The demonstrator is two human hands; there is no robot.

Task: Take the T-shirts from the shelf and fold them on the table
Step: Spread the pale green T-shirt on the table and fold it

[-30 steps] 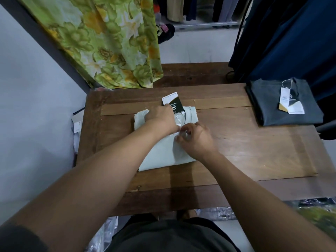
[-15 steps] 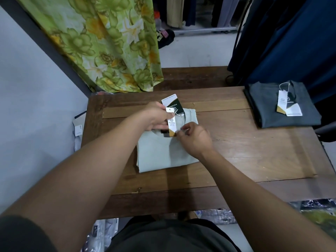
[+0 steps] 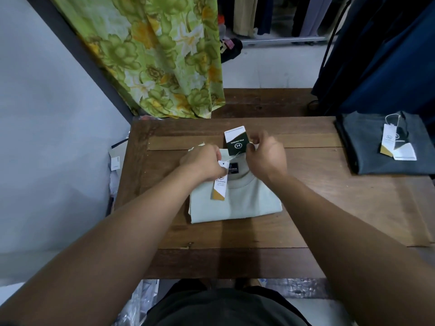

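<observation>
Shirt in hand: a pale grey-green cotton T-shirt (image 3: 237, 203), folded into a flat rectangle, lay on the brown wooden plank table (image 3: 306, 208), directly in front of the person, collar at the far edge
Left hand: the left hand (image 3: 204, 162) rested on the shirt's far left corner, fingers curled, pinching the top of a white and gold paper tag (image 3: 219, 184) that lay along the fabric
Right hand: the right hand (image 3: 266, 152) was raised just above the collar, fingertips pinching the edge of a dark green and white card tag (image 3: 236, 141), which stood tilted beyond the shirt
Key relation: both tags hung from the collar by thin string; the shirt's body stretched from the hands back toward the person, and both hands were equally near the collar
Finished shirt: a dark grey folded T-shirt (image 3: 367, 149) with its own tags lay well apart at the table's far right
Likely next need: laying the tags flat on the chest
</observation>
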